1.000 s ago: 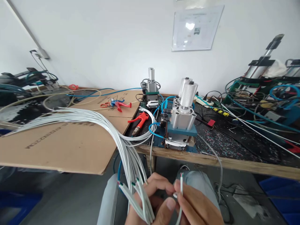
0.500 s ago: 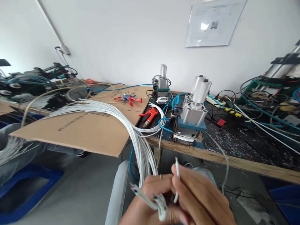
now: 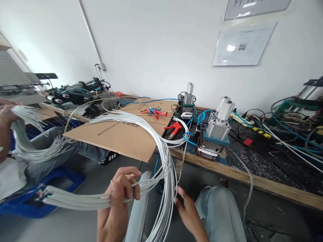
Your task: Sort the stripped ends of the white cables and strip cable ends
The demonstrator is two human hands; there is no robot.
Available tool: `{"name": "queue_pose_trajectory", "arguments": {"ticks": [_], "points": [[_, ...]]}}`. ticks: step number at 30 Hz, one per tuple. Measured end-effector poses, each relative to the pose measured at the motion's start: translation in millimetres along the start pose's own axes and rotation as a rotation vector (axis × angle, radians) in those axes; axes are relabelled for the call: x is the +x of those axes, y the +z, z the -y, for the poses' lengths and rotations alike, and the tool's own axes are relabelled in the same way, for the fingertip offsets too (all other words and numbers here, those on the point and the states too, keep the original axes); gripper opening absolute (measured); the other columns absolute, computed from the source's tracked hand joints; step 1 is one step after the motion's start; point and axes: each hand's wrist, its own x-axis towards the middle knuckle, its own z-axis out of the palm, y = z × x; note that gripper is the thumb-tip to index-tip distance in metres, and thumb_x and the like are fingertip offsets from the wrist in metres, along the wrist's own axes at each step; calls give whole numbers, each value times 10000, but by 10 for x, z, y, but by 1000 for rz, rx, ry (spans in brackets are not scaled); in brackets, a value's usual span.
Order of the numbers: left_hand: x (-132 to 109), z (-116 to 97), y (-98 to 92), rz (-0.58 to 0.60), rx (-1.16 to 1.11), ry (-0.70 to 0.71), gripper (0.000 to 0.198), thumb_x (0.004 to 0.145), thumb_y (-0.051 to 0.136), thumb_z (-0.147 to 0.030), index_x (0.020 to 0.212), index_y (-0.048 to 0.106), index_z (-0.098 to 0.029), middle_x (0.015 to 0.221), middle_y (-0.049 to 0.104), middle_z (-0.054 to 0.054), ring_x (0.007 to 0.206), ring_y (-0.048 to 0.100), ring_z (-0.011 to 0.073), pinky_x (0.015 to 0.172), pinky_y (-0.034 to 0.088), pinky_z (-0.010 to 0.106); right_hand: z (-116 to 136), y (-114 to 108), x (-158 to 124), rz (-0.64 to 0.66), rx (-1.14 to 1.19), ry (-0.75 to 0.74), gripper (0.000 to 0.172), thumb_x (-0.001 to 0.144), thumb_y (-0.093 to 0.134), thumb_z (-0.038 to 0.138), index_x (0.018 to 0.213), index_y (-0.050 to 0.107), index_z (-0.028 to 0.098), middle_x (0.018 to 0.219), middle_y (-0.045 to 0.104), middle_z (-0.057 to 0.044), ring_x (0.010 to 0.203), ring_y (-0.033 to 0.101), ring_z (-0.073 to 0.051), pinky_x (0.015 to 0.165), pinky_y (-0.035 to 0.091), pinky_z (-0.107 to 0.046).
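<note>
My left hand is wrapped round a bundle of white cables. Their cut ends, with small coloured wires showing, point left. More white cables arc from the cardboard over the table edge and hang down between my legs, joined to the held part by strands. At the right side of that hanging bunch, my right hand has thumb and forefinger on a white cable at its edge; the fingertips are partly hidden by the strands.
A cardboard sheet overhangs the table. Red air gun, red-and-blue pliers and pneumatic presses stand or lie on the tabletop. At left, a co-worker's hand holds another white bundle above a blue stool.
My hands have parted. The left moved left, now gripping a bundle instead of a few short cable ends; the right dropped to the hanging cables. The view has shifted left and up.
</note>
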Motion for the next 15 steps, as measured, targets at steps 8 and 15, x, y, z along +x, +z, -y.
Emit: {"name": "queue_pose_trajectory", "arguments": {"ticks": [8,15], "points": [[-94,30,-148,177,207,42,550,1050,439,-471,582,566,-212,1113,761,103,1193,603,297,1016,453,367,-203,237,-90,217,313,68,800,665,599,966,788,635,177,711,653,-63,715,663,-225,736,548,-338],[-369,87,87,135,-344,-215,640,1058,444,-485,487,464,-199,448,364,-26,457,370,135,666,501,320,-189,12,-416,136,458,187,686,747,702,831,845,756,154,636,651,-60,638,641,-199,659,504,-283]]}}
